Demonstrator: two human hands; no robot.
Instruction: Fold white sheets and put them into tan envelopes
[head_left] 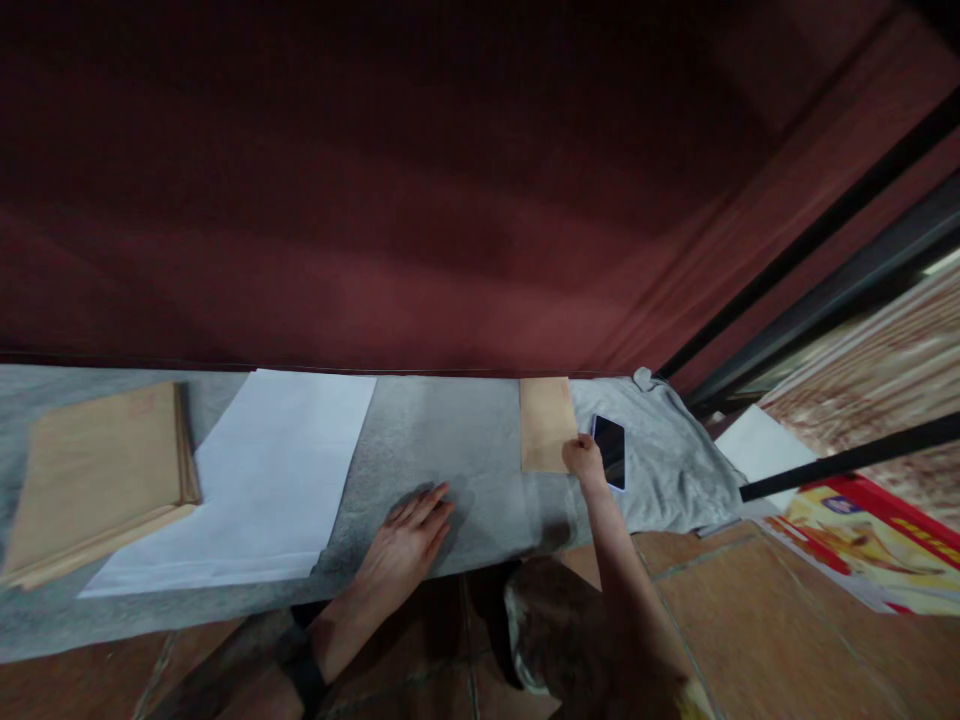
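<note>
A brown paper envelope [546, 425] lies on the grey cloth at the right part of the surface. My right hand [583, 458] is closed on its lower right corner. Just right of that hand is a smartphone [610, 452] with a dark screen. My left hand [411, 530] rests near the front edge of the cloth, palm down with its fingers stretched out, holding nothing. Left of it lies a stack of white paper sheets [277, 470]. A pile of larger brown envelopes [105, 460] overlaps the left side of the sheets.
The grey cloth [450, 430] covers a long narrow surface against a dark red fabric wall [420, 250]. Dark metal bars [847, 460] slant at the right. A red and yellow box [870, 540] lies beyond, above the tiled floor [720, 590].
</note>
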